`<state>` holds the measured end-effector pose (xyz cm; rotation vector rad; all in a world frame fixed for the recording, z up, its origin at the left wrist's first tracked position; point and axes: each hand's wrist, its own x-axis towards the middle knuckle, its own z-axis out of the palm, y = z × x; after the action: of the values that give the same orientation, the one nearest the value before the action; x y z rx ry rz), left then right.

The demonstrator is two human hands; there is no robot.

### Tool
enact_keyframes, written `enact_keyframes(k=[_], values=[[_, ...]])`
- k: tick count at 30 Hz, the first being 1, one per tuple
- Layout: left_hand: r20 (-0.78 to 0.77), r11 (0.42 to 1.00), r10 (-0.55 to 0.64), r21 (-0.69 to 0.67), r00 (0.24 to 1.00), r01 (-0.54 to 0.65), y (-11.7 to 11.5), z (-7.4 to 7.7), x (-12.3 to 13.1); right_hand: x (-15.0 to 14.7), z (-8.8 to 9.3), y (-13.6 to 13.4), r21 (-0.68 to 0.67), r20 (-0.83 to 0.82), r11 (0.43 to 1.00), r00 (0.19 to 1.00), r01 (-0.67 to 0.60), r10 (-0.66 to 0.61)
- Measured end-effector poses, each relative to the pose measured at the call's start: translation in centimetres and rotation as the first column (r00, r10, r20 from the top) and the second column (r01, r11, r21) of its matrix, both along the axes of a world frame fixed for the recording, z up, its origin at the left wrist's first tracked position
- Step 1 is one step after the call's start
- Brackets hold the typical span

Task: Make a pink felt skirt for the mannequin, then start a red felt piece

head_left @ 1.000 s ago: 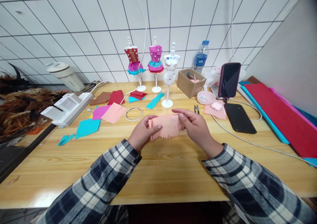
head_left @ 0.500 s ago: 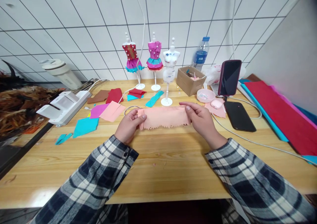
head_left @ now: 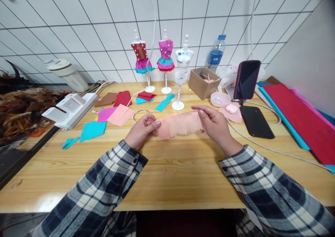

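Both of my hands pinch one strip of peach cloth (head_left: 180, 127), each at an end: my left hand (head_left: 141, 132) has thumb and fingertips closed on the left end, my right hand (head_left: 214, 125) has thumb and forefinger clamped on the upper right corner, so each grip is shut on the cloth and nothing else. The strip hangs between them just above the worktop (head_left: 167, 167), a little short of its middle and toward the far edge, sagging slightly, its lower edge cut in a ragged zigzag. I judge it very light, soft and limp, with no stiffness of its own; it looks thin enough to stretch or tear at those cut points if I pull hard, so the ends and the plain top edge are the places to hold, not the teeth. My wrists sit low, palms turned inward toward each other, forearms in plaid sleeves (head_left: 104, 184) coming in from the near edge and angling together. Just beyond my left hand lies a thin ring (head_left: 141, 115) and a peach square (head_left: 120, 114); farther left are teal scraps (head_left: 92, 131) and a white power strip (head_left: 70, 109). Toward the far edge stand three small dress forms (head_left: 165, 60), with a cardboard box (head_left: 204, 82), a pink dish (head_left: 220, 99) and a propped phone (head_left: 247, 80) to the right.
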<state>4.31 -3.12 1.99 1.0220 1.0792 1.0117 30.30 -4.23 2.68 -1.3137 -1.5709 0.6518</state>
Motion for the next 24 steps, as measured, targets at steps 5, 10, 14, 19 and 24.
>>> enact_keyframes(k=[5,10,14,19,24], values=[[-0.193,0.979,0.117,0.185,0.974,-0.081,0.6,-0.8,-0.3,0.1,0.3,-0.3,0.13,0.026,0.99,0.998,-0.06,0.057],[-0.341,0.874,0.01,0.459,0.94,0.157,-0.1,-1.3,0.6,-1.1,1.3,-1.8,0.056,-0.097,0.938,0.933,-0.343,0.347],[-0.659,0.742,-0.095,0.453,0.746,0.495,-0.7,-1.6,1.7,-1.6,1.7,-2.4,0.055,-0.246,0.873,0.841,-0.485,0.482],[-0.895,0.684,-0.086,0.267,0.438,0.679,-0.5,-2.2,1.8,0.3,1.2,-1.0,0.024,-0.3,0.903,0.859,-0.429,0.416],[-0.822,0.72,-0.036,0.373,0.568,0.585,0.1,-1.7,0.3,3.2,0.6,0.5,-0.001,-0.245,0.968,0.938,-0.253,0.244]])
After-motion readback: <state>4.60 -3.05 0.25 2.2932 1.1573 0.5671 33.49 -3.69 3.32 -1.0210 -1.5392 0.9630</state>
